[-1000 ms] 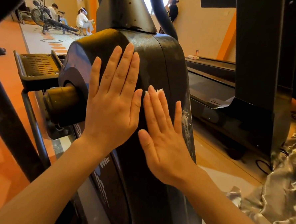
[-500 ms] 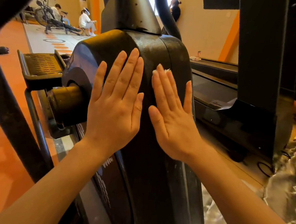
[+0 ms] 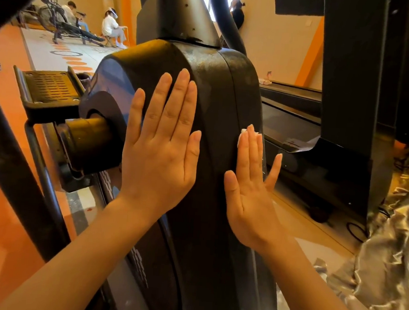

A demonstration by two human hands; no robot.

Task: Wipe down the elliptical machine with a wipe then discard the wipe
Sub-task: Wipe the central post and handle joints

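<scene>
The wipe [image 3: 244, 132] was a small white scrap, mostly hidden under my right hand [image 3: 251, 191], only its crumpled edge showing past my fingertips [image 3: 250, 131]. I pressed it flat against the right edge of the elliptical's [image 3: 217, 88] black housing, whose top looked dusty and scuffed. My left hand [image 3: 160, 149] lay flat and straight-fingered on the housing's left face, holding nothing. Half a second before, my right hand had been higher and right beside the left; now it had slid down and rightward, leaving a clear gap between my hands, while the left had barely moved. A ribbed pedal [image 3: 47, 87] stuck out at left, and crinkled silver sheeting [image 3: 391, 262] lay at right.
</scene>
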